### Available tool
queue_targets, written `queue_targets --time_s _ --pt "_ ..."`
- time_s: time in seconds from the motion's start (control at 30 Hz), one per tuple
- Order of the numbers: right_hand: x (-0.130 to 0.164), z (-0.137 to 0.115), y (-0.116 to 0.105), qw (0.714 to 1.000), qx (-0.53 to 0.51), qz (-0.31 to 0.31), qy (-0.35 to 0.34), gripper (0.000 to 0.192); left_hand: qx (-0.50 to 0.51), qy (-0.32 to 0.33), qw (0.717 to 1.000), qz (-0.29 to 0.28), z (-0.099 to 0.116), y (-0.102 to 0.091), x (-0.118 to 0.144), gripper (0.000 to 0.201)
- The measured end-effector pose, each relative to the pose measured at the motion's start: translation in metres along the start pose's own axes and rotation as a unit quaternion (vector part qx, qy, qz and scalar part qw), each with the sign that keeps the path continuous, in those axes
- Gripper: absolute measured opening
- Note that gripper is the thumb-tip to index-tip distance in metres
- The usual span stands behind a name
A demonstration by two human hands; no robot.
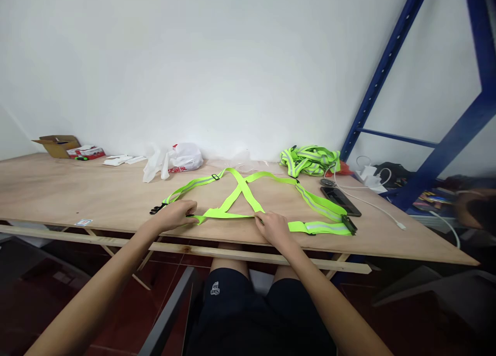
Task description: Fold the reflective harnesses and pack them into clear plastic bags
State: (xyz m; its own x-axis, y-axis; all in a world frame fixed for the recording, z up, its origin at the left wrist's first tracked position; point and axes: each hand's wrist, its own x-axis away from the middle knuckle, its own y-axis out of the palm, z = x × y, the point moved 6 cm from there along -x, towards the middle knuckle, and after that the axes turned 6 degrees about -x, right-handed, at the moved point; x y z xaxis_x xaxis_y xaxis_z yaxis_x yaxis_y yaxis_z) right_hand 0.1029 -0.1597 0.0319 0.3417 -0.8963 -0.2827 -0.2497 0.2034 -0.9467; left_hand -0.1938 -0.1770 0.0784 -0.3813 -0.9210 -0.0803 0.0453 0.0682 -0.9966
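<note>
A neon-yellow reflective harness (245, 187) lies spread on the wooden table in front of me, its shoulder straps crossing in an X. My left hand (179, 214) is closed on the left part of its waist strap, close to a black slider. Further along the same strap, my right hand (273, 227) pinches it near the foot of one crossing strap. Between the two hands the strap runs nearly straight. A black buckle half (157, 209) sticks out beyond my left hand, and another black buckle (349, 225) lies at the harness's right end.
A pile of similar harnesses (310, 160) sits at the back right, near a black phone (341, 201) and a white cable (382, 210). White plastic bags (185, 156) and an open cardboard box (59, 146) stand along the wall. Blue shelving (383, 72) rises at right.
</note>
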Motion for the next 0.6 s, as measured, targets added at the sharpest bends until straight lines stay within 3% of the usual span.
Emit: queue_targets --time_s 0.13,0.27,0.47,0.6 --pt "-0.001 0.004 0.001 1.000 -0.009 0.014 0.023 0.027 -0.097 0.033 0.994 0.045 0.003 0.001 0.001 0.018" --pt "-0.003 0.008 0.001 0.998 -0.028 0.030 0.038 0.026 -0.138 0.044 0.988 0.054 -0.003 0.013 0.004 0.019" --pt "-0.003 0.013 0.001 0.996 -0.064 0.048 0.036 0.023 -0.071 0.019 0.996 0.046 -0.007 0.019 0.016 0.012" --pt "-0.002 0.011 -0.001 0.995 -0.084 0.052 0.012 0.023 0.028 0.005 0.999 0.033 -0.006 0.021 0.025 0.036"
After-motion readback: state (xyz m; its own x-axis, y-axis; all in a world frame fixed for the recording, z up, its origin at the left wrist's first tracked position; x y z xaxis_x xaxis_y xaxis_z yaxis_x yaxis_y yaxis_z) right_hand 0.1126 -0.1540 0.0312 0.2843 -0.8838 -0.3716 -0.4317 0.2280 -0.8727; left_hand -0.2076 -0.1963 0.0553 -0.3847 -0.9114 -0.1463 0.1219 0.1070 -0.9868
